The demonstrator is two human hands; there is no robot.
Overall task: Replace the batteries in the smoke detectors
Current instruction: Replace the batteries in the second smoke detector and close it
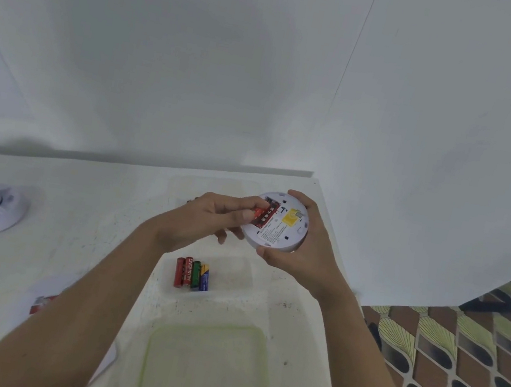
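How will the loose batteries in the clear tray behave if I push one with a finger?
The batteries are smooth cylinders lying on their sides, so a pushed one would probably roll. They lie packed side by side, so it would likely nudge its neighbours. The clear tray has a low wall, which should stop them.

My left hand [208, 219] is pinching a battery [258, 216]; my right hand [305, 253] is gripping the detector [284, 234], forearms extending forward.
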